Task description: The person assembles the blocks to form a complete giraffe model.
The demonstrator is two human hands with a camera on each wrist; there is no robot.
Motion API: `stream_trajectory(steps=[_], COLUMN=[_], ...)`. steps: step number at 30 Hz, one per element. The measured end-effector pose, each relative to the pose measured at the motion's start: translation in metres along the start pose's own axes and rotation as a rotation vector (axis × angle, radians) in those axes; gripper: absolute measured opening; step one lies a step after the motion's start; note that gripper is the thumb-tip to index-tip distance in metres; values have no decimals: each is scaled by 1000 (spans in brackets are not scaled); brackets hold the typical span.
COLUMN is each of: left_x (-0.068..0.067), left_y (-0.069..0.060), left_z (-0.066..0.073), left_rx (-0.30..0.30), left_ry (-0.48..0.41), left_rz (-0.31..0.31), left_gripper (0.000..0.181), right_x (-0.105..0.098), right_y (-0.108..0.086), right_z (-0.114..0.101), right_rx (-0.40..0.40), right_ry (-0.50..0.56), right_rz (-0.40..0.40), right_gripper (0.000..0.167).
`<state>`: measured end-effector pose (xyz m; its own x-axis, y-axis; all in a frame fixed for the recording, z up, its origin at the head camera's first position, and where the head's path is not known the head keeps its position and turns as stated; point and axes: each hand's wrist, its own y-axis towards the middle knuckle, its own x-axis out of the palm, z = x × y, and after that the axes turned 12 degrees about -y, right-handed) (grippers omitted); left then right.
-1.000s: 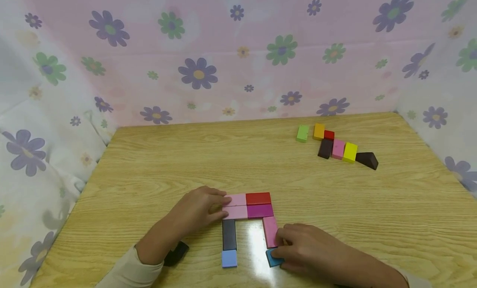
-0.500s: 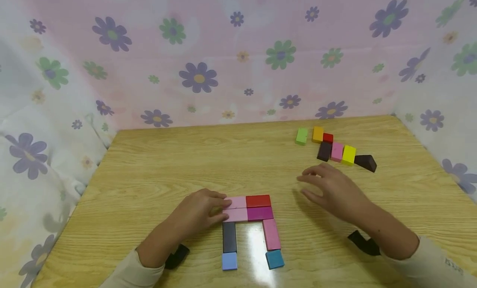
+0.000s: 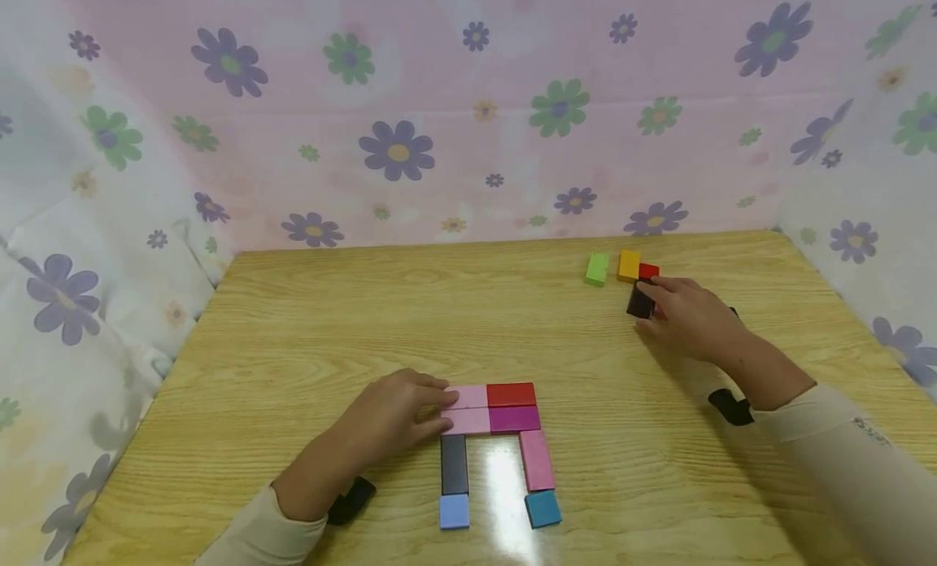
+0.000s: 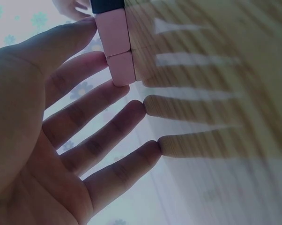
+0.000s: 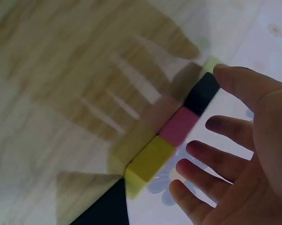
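Note:
In the head view my left hand (image 3: pixel 388 415) rests its fingertips at the left ends of two light pink blocks (image 3: pixel 472 422). Its fingers are spread and nearly straight in the left wrist view. Joined to these are a red block (image 3: pixel 511 394) and a magenta block (image 3: pixel 515 420). Below run a black block (image 3: pixel 454 464) with a light blue block (image 3: pixel 455 511), and a pink block (image 3: pixel 538 460) with a teal block (image 3: pixel 543 509). My right hand (image 3: pixel 695 318) hovers over the far-right group, fingers loosely extended around another black block (image 3: pixel 640 300); contact is unclear.
Around the right hand lie green (image 3: pixel 596 269), orange (image 3: pixel 628 266) and red (image 3: pixel 648 270) blocks. The right wrist view shows pink (image 5: pixel 179 126), yellow (image 5: pixel 151 159) and black angled (image 5: pixel 103 208) blocks. A flowered cloth (image 3: pixel 439 111) stands behind the wooden table (image 3: pixel 366 314).
My right hand has left the teal block and moved up and right to the far group of blocks. The left hand stays at the light pink blocks.

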<state>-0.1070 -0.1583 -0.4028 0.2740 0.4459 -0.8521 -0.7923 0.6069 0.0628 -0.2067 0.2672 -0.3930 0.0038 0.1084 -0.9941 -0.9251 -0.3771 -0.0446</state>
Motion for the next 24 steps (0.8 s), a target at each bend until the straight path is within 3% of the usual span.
stream_trajectory(steps=[5,18,24], left_x=[0,0,0], left_y=[1,0,0], left_z=[1,0,1], left_rx=[8,-4,1], left_ry=[-5,-5,-9], left_rz=[5,9,3], left_gripper=[34,33,33], right_x=[5,5,4], right_y=[2,6,5], right_z=[5,2,-9], right_rx=[-22,-24,-38], right_ry=[-19,-5,49], right_rz=[-24,39,63], right_gripper=[64,51,47])
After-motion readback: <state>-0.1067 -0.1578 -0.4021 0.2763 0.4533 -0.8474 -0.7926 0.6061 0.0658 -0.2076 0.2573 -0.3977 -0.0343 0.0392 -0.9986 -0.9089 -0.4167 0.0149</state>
